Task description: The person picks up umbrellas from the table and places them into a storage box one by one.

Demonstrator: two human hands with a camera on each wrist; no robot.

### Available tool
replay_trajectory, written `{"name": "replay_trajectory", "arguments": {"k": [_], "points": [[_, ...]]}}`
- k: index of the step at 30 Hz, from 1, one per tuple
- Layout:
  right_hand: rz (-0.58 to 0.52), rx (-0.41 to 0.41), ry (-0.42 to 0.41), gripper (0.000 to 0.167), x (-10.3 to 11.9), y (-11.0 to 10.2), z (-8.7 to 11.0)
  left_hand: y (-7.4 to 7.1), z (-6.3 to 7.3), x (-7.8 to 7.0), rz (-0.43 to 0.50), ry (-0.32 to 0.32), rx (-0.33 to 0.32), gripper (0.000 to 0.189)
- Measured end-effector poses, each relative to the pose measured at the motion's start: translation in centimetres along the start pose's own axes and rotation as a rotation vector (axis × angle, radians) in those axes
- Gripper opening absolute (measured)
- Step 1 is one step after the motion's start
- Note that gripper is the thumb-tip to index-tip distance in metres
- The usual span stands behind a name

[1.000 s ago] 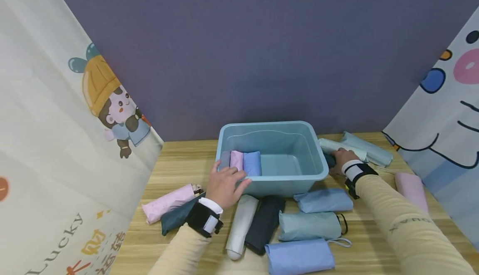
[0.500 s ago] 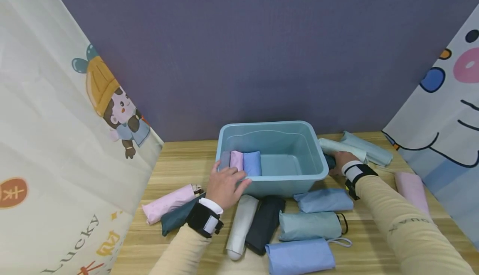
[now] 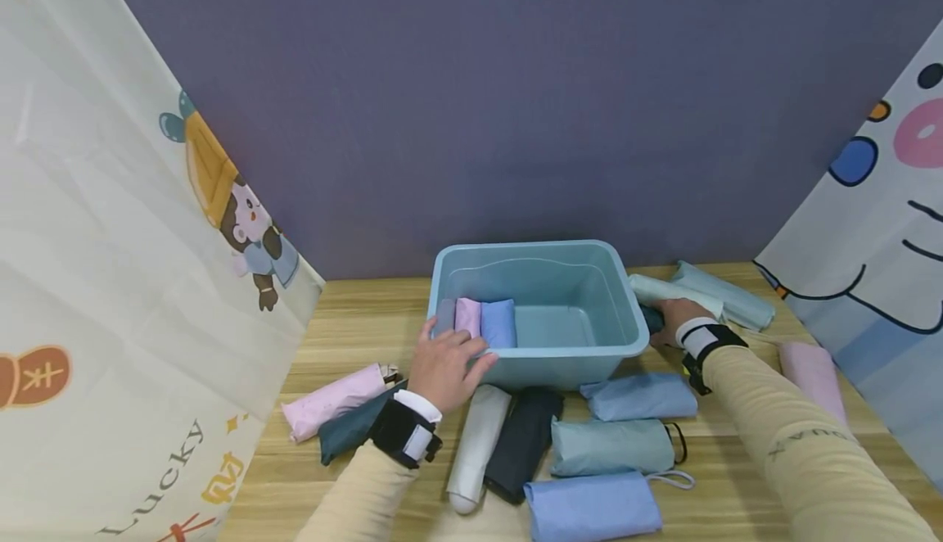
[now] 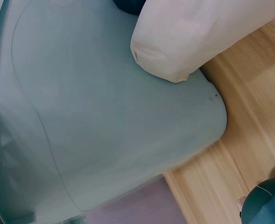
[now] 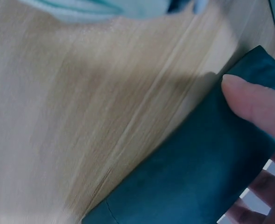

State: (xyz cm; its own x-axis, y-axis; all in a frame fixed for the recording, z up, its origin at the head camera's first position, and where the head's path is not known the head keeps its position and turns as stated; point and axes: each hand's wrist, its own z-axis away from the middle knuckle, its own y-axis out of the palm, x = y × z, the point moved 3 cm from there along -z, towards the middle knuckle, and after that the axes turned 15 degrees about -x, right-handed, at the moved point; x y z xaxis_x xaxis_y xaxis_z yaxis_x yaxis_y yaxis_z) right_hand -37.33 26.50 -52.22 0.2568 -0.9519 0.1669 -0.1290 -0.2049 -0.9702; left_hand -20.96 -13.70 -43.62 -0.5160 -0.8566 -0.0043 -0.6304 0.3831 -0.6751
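Picking up, I judge: right hand [image 3: 676, 320] pinches green umbrella [image 5: 184, 158] beside bin [image 3: 563, 370], three o'clock; next, lifting; left hand [image 3: 444, 368] spread.

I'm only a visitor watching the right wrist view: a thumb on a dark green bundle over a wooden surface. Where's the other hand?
Observer: The head view shows the left hand at the near rim of a light-blue bin, toward its left corner.
Operator: Oh! Is anything inside that bin?
Observer: Yes, three bundles sit side by side at its left end: a grey-purple bundle, a pink bundle and a blue bundle.
Operator: And just in front of it?
Observer: A black bundle lies next to a pale grey bundle.
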Motion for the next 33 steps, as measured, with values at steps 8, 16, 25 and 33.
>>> {"name": "replay_trajectory", "arguments": {"k": [8, 16, 25, 33], "points": [[0.003, 0.012, 0.049, 0.074, -0.7, -0.9, 0.2, 0.3, -0.1, -0.1, 0.011, -0.006, 0.010, 0.027], [0.009, -0.009, 0.061, 0.079, -1.1, -2.5, 0.1, 0.6, -0.1, 0.1, 0.007, 0.000, 0.012, 0.025], [-0.012, -0.060, 0.025, 0.079, -1.0, -6.2, -0.4, 0.6, -0.2, 0.2, 0.023, 0.015, -0.015, 0.025], [-0.041, -0.118, 0.020, 0.081, -0.6, -9.2, -0.9, 0.7, -0.6, 0.3, 0.022, 0.021, -0.013, 0.025]]}}
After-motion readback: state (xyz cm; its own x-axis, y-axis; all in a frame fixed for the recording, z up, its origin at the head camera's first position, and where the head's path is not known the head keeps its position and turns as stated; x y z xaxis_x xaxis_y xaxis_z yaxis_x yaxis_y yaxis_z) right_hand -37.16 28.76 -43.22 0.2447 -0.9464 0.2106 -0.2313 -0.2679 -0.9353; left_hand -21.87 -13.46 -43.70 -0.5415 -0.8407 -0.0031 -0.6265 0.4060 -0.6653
